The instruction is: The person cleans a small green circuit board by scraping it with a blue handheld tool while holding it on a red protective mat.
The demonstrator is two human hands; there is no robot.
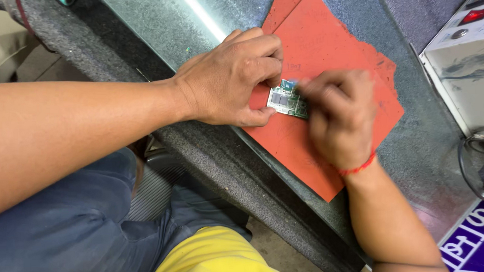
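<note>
While my left hand [230, 79] pinches the small circuit board [287, 99] on the red mat [320, 47], my blurred right hand [339, 115] covers its far end, fingers unclear.

small green circuit board [287, 99], flat on the red mat [331, 42], partly covered

l hand [230, 79] fingers curled palm-down, r hand [339, 115] blurred, knuckles bent.

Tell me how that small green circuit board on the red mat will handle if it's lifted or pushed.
The circuit board looks thin and flat, so probably stiff, light, and not apt to roll. The left hand pins its edge, suggesting it may slide on the red mat when the right hand works on it. Its tiny mounted parts look fragile.
</note>
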